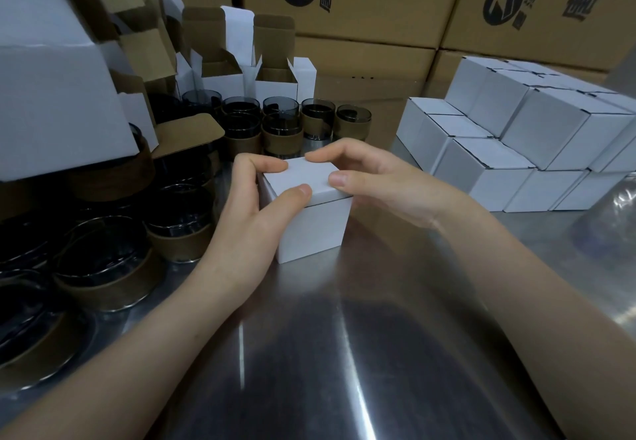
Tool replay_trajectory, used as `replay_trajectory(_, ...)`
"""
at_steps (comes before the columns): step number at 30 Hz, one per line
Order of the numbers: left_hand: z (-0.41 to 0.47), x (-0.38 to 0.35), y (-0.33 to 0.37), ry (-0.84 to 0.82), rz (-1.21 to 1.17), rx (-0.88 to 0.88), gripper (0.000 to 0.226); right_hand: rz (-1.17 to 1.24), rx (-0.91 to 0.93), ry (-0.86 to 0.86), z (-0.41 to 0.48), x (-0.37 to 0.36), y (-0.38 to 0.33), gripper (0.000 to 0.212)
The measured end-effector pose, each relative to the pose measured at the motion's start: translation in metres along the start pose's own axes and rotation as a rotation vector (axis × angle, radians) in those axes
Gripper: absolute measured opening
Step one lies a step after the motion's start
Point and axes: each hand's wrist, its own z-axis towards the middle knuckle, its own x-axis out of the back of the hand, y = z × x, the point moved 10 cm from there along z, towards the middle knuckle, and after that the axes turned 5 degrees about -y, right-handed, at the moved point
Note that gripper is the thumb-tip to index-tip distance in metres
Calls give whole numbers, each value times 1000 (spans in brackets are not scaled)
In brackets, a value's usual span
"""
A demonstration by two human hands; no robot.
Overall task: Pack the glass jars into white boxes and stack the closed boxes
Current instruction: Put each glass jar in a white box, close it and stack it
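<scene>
A small white box (311, 219) stands on the steel table (344, 353) in the middle, its lid down. My left hand (246, 209) grips its left side, thumb and forefinger on the lid's edge. My right hand (375, 178) holds the right side, fingertips pressing the lid's top and front corner. Dark glass jars (316, 119) with brown paper bands stand behind the box and crowd the left (103, 267). A stack of closed white boxes (523, 140) sits at the right in two layers.
Open white boxes (275, 74) with raised flaps stand behind the jars. A large white carton (51, 95) juts in at upper left. Brown printed cartons (361, 2) form the back wall. Clear plastic (612, 219) lies at the right edge.
</scene>
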Motion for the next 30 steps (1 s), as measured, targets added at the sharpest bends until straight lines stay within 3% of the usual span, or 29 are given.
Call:
replay_trajectory(15,-1,-6,0,-19,-47,66,40,-17,5,-45,1,-4,-2,43)
replay_trajectory(25,-3,-12,6,-60,22,70,38,-54,-18,-77,1,-8,-4,40)
replay_trajectory(30,-6,-12,7,-53,34,41,37,-218,22,11,-2,-5,-16,37)
